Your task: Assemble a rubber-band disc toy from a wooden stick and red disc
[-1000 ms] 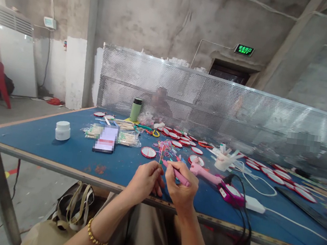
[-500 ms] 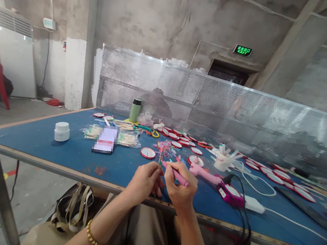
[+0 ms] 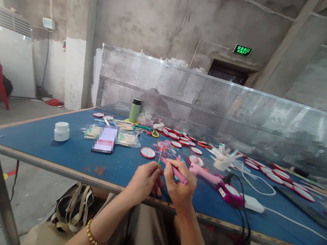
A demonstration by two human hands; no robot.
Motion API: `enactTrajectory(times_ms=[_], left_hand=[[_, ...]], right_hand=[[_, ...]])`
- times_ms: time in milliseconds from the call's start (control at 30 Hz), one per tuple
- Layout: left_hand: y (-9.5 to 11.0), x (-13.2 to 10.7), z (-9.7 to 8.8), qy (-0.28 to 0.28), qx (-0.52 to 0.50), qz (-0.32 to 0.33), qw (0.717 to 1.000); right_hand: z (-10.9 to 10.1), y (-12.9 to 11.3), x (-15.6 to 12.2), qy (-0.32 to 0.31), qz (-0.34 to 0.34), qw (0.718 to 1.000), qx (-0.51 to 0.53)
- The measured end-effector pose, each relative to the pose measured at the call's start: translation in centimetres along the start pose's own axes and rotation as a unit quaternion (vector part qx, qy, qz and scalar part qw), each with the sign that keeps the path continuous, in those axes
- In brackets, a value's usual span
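Note:
My left hand (image 3: pixel 144 181) is closed around a thin wooden stick (image 3: pixel 161 154) held upright above the near edge of the blue table (image 3: pixel 43 141). My right hand (image 3: pixel 181 185) is closed on a pink marker pen (image 3: pixel 176 172), gripped like a pencil with its tip against the stick just above my left fingers. A pink glue gun (image 3: pixel 205 173) lies on the table right behind my right hand. A round red-rimmed disc (image 3: pixel 148 152) lies just beyond the stick.
Several more red-rimmed discs (image 3: pixel 277 177) spread across the table's far and right side. Also there: a white jar (image 3: pixel 61 131), bags of sticks (image 3: pixel 125 137), a green bottle (image 3: pixel 135 110), a white cup (image 3: pixel 223 161), cables with a white adapter (image 3: pixel 253 205). A perforated metal screen (image 3: pixel 214 105) backs the table.
Both hands stay almost in place; the pen in my right hand has shifted slightly along the stick. The view has barely moved.

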State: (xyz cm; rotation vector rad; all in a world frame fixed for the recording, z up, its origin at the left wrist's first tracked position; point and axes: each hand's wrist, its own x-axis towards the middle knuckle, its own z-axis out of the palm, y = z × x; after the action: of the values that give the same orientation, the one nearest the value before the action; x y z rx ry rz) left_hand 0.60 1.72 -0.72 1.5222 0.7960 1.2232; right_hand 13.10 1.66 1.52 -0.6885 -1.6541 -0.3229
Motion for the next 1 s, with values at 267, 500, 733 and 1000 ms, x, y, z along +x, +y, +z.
enactTrajectory(times_ms=[267, 500, 733, 1000], left_hand=[[0.14, -0.04, -0.04, 0.0, 0.003, 0.007, 1.0], [0.0, -0.02, -0.01, -0.003, -0.006, 0.003, 1.0], [-0.02, -0.04, -0.06, -0.005, -0.009, 0.005, 1.0], [0.14, -0.05, -0.03, -0.002, -0.014, 0.0, 1.0]], right_hand=[[-0.02, 0.01, 0.01, 0.017, -0.005, 1.0, -0.018], [-0.1, 0.01, 0.0, 0.02, 0.001, 1.0, -0.013], [-0.28, -0.23, -0.03, -0.002, -0.002, 1.0, -0.009], [-0.33, -0.06, -0.17, -0.002, -0.003, 1.0, -0.005]])
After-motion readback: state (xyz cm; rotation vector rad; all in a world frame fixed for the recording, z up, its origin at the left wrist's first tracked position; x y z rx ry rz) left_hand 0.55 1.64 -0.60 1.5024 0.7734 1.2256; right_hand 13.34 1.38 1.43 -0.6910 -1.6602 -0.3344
